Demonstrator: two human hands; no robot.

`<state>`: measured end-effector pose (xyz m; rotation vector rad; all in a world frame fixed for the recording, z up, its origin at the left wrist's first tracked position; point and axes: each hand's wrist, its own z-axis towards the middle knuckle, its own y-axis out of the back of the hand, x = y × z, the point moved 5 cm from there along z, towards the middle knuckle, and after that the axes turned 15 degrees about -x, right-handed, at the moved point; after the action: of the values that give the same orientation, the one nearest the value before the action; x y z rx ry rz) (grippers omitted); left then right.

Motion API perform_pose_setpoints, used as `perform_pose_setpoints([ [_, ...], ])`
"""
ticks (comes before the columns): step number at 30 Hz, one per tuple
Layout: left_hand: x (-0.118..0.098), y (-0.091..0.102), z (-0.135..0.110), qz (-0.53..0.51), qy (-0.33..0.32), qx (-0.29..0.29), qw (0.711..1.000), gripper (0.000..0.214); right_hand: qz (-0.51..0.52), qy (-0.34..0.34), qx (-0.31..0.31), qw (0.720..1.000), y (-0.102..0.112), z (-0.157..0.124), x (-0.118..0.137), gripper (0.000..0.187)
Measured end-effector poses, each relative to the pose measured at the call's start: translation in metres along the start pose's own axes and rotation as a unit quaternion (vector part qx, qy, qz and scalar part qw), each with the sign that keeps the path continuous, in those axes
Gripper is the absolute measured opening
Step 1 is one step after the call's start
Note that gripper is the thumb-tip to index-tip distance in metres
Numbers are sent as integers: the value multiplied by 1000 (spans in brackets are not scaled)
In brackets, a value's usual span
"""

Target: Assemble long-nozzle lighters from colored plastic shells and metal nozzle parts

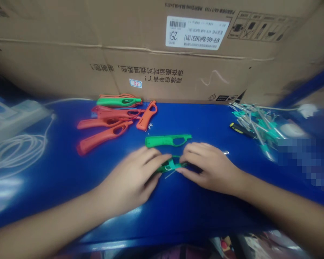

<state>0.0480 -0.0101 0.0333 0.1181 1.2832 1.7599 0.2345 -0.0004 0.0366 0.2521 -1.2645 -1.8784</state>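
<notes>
Between my two hands is a green long-neck lighter casing (164, 168), with a teal trigger-like piece (172, 164) at its middle. My left hand (137, 176) is closed on the casing's left end. My right hand (207, 165) pinches its right end; the fingers cover much of it. A thin pale strand (169, 175) pokes out below the casing. Just beyond my fingers, another green casing half (158, 141) lies flat on the blue table (118, 223).
Orange and red lighter casings (105, 138) are piled at the back left, topped by a green one (118, 102). Small metal pins (150, 126) lie nearby. A screwdriver (241, 130) and metal-and-teal lighter parts (259, 120) sit at right. A cardboard box (70, 61) stands behind; a white cable (18, 151) coils left.
</notes>
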Motion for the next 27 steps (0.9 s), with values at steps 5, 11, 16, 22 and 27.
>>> perform_pose_setpoints([
  [5, 2, -4, 0, -9, -12, 3, 1000, 38, 76, -91, -23, 993, -6, 0, -10, 18],
  [11, 2, -8, -1, -24, -21, -5, 999, 36, 130, -157, -21, 979, -6, 3, -16, 10],
  [16, 2, -8, 2, -45, -25, -29, 998, 33, 123, -167, -23, 978, -6, 4, -16, 10],
  [22, 8, -8, 4, -14, -47, -35, 998, 32, 120, -143, -59, 981, -4, 6, -18, 16],
  [27, 10, -5, 5, 8, -42, -36, 998, 35, 61, -148, -126, 979, 14, 13, -45, 21],
])
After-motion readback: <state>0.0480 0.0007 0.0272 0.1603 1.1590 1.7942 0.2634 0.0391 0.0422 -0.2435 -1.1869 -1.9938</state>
